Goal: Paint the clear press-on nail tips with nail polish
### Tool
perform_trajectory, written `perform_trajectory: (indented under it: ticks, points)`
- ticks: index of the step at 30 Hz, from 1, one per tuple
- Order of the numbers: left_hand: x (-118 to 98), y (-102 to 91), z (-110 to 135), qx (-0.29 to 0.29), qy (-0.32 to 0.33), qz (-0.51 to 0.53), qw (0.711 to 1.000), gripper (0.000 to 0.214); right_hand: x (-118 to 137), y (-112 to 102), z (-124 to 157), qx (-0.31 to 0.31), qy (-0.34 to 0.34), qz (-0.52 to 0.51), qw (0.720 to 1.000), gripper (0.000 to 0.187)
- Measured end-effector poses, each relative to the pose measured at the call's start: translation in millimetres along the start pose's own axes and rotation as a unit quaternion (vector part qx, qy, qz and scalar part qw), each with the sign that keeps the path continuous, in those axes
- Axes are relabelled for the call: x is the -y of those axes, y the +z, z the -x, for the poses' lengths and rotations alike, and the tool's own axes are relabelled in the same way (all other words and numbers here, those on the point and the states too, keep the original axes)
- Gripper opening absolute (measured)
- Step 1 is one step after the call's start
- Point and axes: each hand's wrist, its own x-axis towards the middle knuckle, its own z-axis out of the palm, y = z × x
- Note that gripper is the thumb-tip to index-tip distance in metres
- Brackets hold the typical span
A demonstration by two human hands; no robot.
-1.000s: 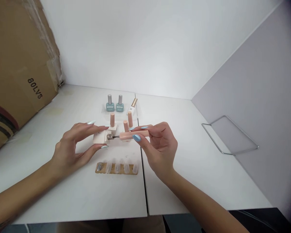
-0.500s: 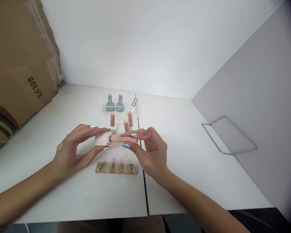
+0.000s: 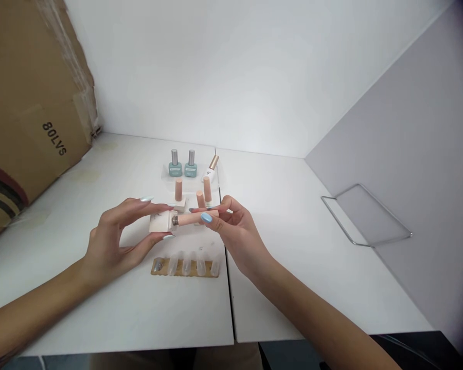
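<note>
My left hand (image 3: 119, 231) pinches the square, whitish body of a nail polish bottle (image 3: 160, 222), which lies sideways in the air over the table. Its long pink cap (image 3: 189, 219) points right, and my right hand (image 3: 235, 231) grips it between thumb and fingers. A dark ring shows at the bottle's neck between cap and body; whether the cap is loose I cannot tell. Below the hands, a strip of clear false nail tips (image 3: 187, 266) lies on a brown holder. Just behind stand more pink-capped bottles (image 3: 178, 191), partly hidden by my fingers.
Two teal polish bottles (image 3: 175, 168) and a tilted white bottle with a gold cap (image 3: 211, 168) are farther back. A cardboard box (image 3: 34, 103) stands at left. On the right, a wire frame (image 3: 355, 241) is by the grey panel. A seam divides the white table (image 3: 285, 288).
My right fingers have shifted their grip round the pink cap, the thumb now lying across its front. The left hand holds the bottle almost unmoved.
</note>
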Motion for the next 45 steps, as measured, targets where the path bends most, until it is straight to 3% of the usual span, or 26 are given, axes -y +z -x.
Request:
perform_trajectory:
  ticks: [11, 15, 19, 22, 26, 29, 31, 34, 36, 39, 45]
  points:
    - [0, 0.6, 5, -0.02, -0.039, 0.017, 0.999, 0.075, -12, 12, 4, -0.069, 0.065, -0.1, 0.99, 0.053]
    - [-1, -0.6, 3, -0.013, -0.023, 0.007, 1.0, 0.073, -9, 4, -1, -0.035, 0.034, -0.043, 0.998, 0.049]
    - [-2, -3.0, -1, 0.011, -0.011, 0.017, 1.0, 0.069, 3, -5, -5, 0.034, -0.067, 0.073, 0.994, 0.044]
    - [-3, -3.8, -3, 0.036, -0.006, 0.031, 0.999, 0.069, 12, -6, -3, 0.082, -0.183, 0.151, 0.968, 0.036]
    - [-2, -5.2, -1, 0.03, -0.005, 0.036, 0.999, 0.067, 12, 0, 2, 0.101, -0.361, 0.262, 0.889, 0.029]
    - [1, -6.6, 3, 0.008, -0.016, 0.031, 0.999, 0.068, 3, 2, 5, 0.072, -0.462, 0.31, 0.828, 0.034]
    - [2, -7.0, 5, 0.0, -0.028, 0.037, 0.999, 0.067, -3, 2, 5, 0.069, -0.44, 0.268, 0.854, 0.033]
    - [1, -6.2, 5, -0.013, -0.023, 0.049, 0.998, 0.07, -6, 0, 3, 0.078, -0.316, 0.173, 0.93, 0.03]
    - [0, -5.4, 2, -0.009, -0.013, 0.047, 0.999, 0.071, -3, -2, 0, 0.084, -0.235, 0.136, 0.959, 0.032]
    - [-2, -4.6, -3, 0.015, -0.004, 0.046, 0.999, 0.07, 3, -5, -3, 0.084, -0.195, 0.124, 0.969, 0.034]
    - [5, -6.4, 3, -0.006, -0.017, 0.056, 0.998, 0.069, 10, -4, 0, 0.032, -0.269, 0.131, 0.954, 0.03]
